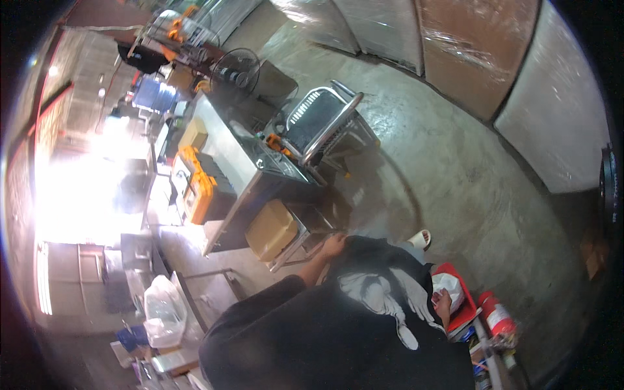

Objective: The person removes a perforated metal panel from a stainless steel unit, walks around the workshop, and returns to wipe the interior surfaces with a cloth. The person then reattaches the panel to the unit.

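Note:
My left hand [333,246] hangs at the far side of my black shirt [292,328], close to a stool with a tan box [272,231] on it. Its fingers are bent but small and partly hidden, so I cannot tell whether it grips anything. On the right, my right hand [443,304] reaches down to a crumpled white plastic bag [450,286]. Its fingers are curled at the edge of that bag, which lies inside a red basket [469,305].
A red fire extinguisher [497,318] stands by the basket. Ahead are a metal-framed chair [318,123], a desk [227,146] with an orange-and-black case [198,188], and a fan [235,76]. Plastic-wrapped panels [474,49] line the far right. White plastic bags [164,312] sit at lower left.

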Action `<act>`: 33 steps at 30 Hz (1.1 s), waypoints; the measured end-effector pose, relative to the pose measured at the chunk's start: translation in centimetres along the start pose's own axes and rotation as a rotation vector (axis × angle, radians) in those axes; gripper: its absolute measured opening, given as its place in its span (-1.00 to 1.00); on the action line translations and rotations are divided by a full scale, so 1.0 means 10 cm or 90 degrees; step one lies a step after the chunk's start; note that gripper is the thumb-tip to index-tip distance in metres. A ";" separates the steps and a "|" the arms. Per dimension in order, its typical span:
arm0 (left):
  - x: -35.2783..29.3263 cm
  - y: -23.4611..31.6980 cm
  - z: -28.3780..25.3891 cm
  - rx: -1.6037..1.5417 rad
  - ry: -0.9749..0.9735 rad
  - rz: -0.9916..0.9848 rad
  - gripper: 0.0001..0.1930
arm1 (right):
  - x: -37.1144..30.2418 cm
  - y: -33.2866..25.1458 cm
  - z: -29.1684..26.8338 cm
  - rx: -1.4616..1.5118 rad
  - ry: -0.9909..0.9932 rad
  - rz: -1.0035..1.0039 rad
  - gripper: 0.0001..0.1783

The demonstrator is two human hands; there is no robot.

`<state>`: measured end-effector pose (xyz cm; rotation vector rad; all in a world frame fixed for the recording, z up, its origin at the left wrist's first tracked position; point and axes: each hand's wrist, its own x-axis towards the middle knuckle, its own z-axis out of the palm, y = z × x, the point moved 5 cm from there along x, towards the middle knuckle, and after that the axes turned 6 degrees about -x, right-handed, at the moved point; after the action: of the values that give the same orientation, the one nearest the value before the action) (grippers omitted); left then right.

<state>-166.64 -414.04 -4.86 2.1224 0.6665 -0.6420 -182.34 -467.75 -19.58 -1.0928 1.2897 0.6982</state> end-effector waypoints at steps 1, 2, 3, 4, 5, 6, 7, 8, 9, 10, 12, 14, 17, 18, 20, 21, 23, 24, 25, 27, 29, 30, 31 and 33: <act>-0.09 -0.04 0.08 -0.057 0.006 -0.050 -0.58 | 0.13 -0.24 -0.04 -0.007 -0.030 -0.014 -0.38; -0.19 -0.18 0.13 -0.105 -0.013 -0.151 -0.56 | 0.18 -0.37 -0.09 -0.022 -0.019 -0.014 -0.37; -0.34 -0.26 0.16 -0.125 0.024 -0.106 -0.56 | 0.21 -0.49 -0.17 -0.043 0.018 -0.011 -0.36; -0.48 -0.37 0.18 -0.137 0.061 -0.093 -0.56 | 0.27 -0.66 -0.17 -0.072 0.032 -0.018 -0.35; -0.56 -0.51 0.21 -0.174 0.067 -0.096 -0.57 | 0.30 -0.82 -0.14 -0.090 0.002 -0.054 -0.35; -0.68 -0.66 0.28 -0.208 0.087 -0.086 -0.58 | 0.34 -0.98 -0.12 -0.116 0.014 -0.072 -0.36; -0.76 -0.84 0.30 -0.192 0.083 -0.106 -0.58 | 0.35 -1.15 0.00 -0.130 -0.004 -0.094 -0.36; -0.82 -1.05 0.34 -0.172 0.073 -0.133 -0.58 | 0.35 -1.28 0.12 -0.148 0.000 -0.105 -0.37; -0.88 -1.24 0.38 -0.205 0.092 -0.127 -0.58 | 0.34 -1.38 0.22 -0.172 0.034 -0.105 -0.37; -0.94 -1.42 0.43 -0.236 0.106 -0.128 -0.57 | 0.32 -1.45 0.42 -0.171 0.003 -0.108 -0.39; -1.11 -1.74 0.56 -0.278 0.155 -0.144 -0.55 | 0.29 -1.59 0.79 -0.205 0.032 -0.105 -0.42; -1.20 -2.00 0.64 -0.296 0.201 -0.218 -0.52 | 0.27 -1.64 1.30 -0.254 -0.024 -0.125 -0.52; -1.40 -2.20 0.68 -0.344 0.225 -0.299 -0.47 | 0.17 -1.62 1.94 -0.415 -0.066 -0.238 -0.66; -1.49 -2.23 0.70 -0.344 0.195 -0.361 -0.46 | 0.14 -1.63 2.14 -0.491 -0.061 -0.275 -0.70; -1.57 -2.14 0.63 -0.377 0.218 -0.315 -0.45 | 0.06 -1.80 2.51 -0.614 -0.016 -0.423 -0.74; -1.64 -2.12 0.64 -0.387 0.204 -0.355 -0.45 | 0.02 -1.83 2.63 -0.600 -0.011 -0.432 -0.75; -1.73 -2.03 0.64 -0.470 0.225 -0.392 -0.47 | -0.02 -1.91 2.83 -0.529 -0.044 -0.392 -0.75; -1.76 -2.01 0.68 -0.511 0.221 -0.459 -0.48 | -0.03 -1.92 2.90 -0.469 -0.084 -0.341 -0.74; -1.76 -1.95 0.67 -0.540 0.243 -0.440 -0.49 | -0.02 -1.94 2.96 -0.410 -0.087 -0.261 -0.74; -1.75 -1.86 0.69 -0.595 0.265 -0.456 -0.52 | -0.07 -2.03 3.06 -0.592 -0.089 -0.304 -0.63; -1.76 -1.75 0.76 -0.675 0.269 -0.468 -0.62 | -0.10 -2.10 3.16 -0.843 -0.114 -0.371 -0.53; -1.78 -1.71 0.80 -0.697 0.272 -0.480 -0.67 | -0.08 -2.12 3.18 -0.829 -0.133 -0.320 -0.51; -1.81 -1.63 0.88 -0.734 0.259 -0.480 -0.67 | -0.06 -2.15 3.16 -0.826 -0.116 -0.265 -0.49; -1.93 -1.50 1.06 -0.755 0.265 -0.502 -0.66 | -0.01 -2.24 3.22 -0.903 -0.115 -0.214 -0.50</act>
<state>-192.72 -419.12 -6.45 0.8217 1.6385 -0.0696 -149.52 -446.55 -16.40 -2.2107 0.2622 1.4548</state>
